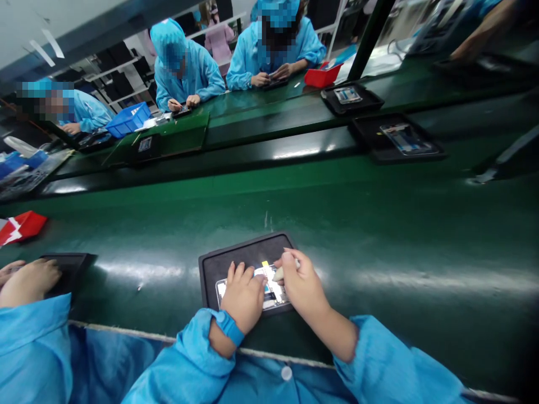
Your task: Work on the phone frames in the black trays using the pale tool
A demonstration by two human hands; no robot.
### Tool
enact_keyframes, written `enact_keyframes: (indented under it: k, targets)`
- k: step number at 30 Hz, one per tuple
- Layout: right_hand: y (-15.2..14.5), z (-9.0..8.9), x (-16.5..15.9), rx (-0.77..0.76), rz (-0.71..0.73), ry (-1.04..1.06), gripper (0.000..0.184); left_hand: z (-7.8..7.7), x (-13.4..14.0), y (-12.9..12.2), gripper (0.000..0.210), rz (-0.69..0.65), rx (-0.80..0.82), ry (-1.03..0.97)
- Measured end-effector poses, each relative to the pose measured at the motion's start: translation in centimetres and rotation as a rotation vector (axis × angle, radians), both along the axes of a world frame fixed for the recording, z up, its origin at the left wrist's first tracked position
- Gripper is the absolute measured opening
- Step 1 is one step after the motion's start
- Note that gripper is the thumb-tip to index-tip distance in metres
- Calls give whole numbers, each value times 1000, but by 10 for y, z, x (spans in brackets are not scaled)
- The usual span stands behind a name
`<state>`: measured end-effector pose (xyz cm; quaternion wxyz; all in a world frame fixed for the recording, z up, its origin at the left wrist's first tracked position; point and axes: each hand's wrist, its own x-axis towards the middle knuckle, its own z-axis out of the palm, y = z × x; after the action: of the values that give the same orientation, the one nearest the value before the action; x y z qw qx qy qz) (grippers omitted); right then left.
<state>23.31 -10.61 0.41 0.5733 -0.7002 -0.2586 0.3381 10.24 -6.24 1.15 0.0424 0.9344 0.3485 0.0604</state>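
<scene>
In front of me a black tray (223,260) lies on the green bench. A phone (269,303) with its inside parts exposed sits in it, bright with reflected light, and a small yellow tab (265,264) sticks out at its far edge. My left hand (243,296) rests flat over the phone's left part, fingers stretched and slightly apart. Closed around a pale, blunt-tipped, pen-shaped tool (279,274) is my right hand (304,285). The tool's tip points down-left at the phone's middle; whether it touches is too small to tell. My fingers hide parts of the phone.
At left, a neighbour's hands (31,280) work over another black tray (78,266), near a red bin (25,225). Across the green bench (168,219), trays with phones (408,139) lie along a raised strip. Several co-workers in blue sit behind, beside blue (128,119) and red bins.
</scene>
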Motion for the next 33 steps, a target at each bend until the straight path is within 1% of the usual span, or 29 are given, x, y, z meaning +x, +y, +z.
enact_keyframes:
  k: [4, 10, 14, 19, 23, 28, 31, 33]
  targets:
    - [1, -10, -3, 9, 35, -85, 47, -1, 1, -1, 20, -16, 27, -30]
    - [-1, -6, -5, 31, 38, -209, 41, -2, 2, -1, 18, -10, 29, -71]
    - [-2, -6, -6, 39, 43, -224, 40, -2, 2, -1, 18, -3, 17, -87]
    - [-3, -10, -6, 27, 42, -205, 38, -1, 3, -2, 19, 6, -9, -67]
    - [-3, -10, -6, 35, 37, -230, 37, 0, 3, -3, 19, 6, -7, -36]
    - [-3, -5, -7, 44, 42, -298, 35, 0, 3, -2, 18, 9, -23, -28]
    - [-3, 1, -7, 51, 78, -362, 34, 1, 4, -2, 17, 14, -46, -22]
    - [-1, 6, -7, 68, 127, -426, 32, 3, 4, -2, 17, 15, -68, -17]
